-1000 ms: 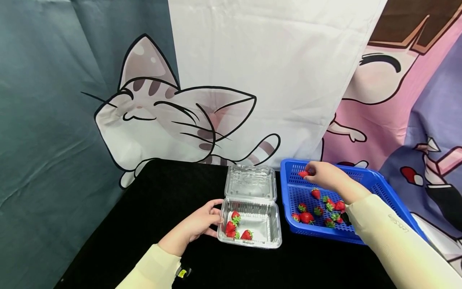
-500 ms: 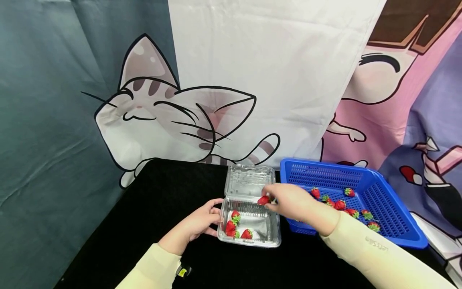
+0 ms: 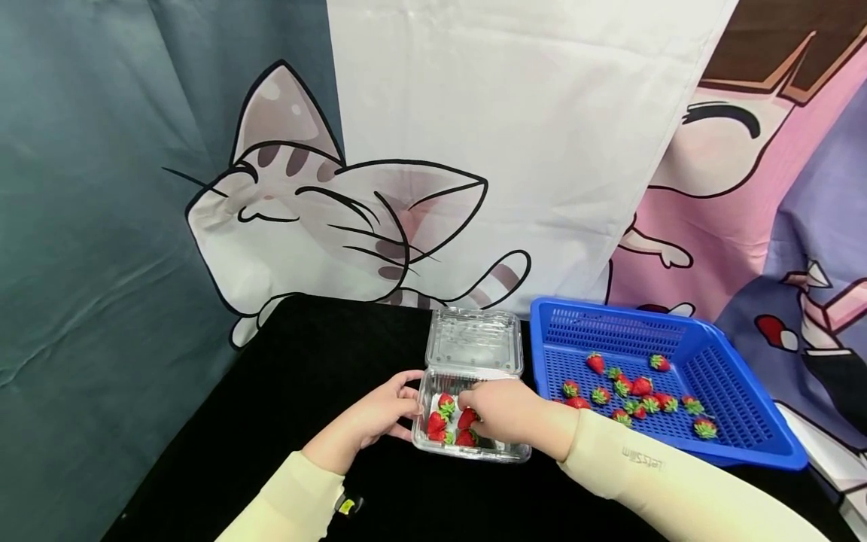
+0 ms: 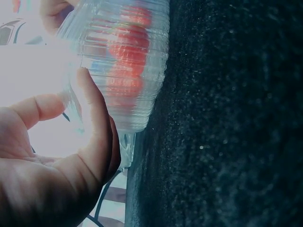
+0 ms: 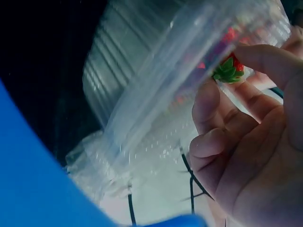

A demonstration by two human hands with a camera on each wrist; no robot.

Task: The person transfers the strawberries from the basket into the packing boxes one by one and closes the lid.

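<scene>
A clear plastic clamshell box (image 3: 497, 452) stands with its lid (image 3: 474, 342) folded back, several strawberries (image 3: 436, 423) lying in its left part. My left hand (image 3: 381, 412) grips the box by its left side; in the left wrist view its fingers (image 4: 92, 104) lie along the ribbed wall, thumb near the rim. Reaching down into the box, my right hand (image 3: 508, 410) pinches a strawberry (image 3: 467, 418) between thumb and fingers. The right wrist view shows that berry's green leaves (image 5: 228, 72) between the fingertips. My right hand hides the right part of the box's inside.
To the right of the box stands a blue plastic basket (image 3: 745, 391) with several strawberries (image 3: 641, 386) spread over its floor. Both rest on a black cloth-covered table (image 3: 325, 354). A printed curtain (image 3: 433, 90) with a cartoon cat hangs right behind.
My right hand has carried a strawberry from the blue basket leftward over the box's rim and down among the berries inside. My left hand keeps its grip on the box.
</scene>
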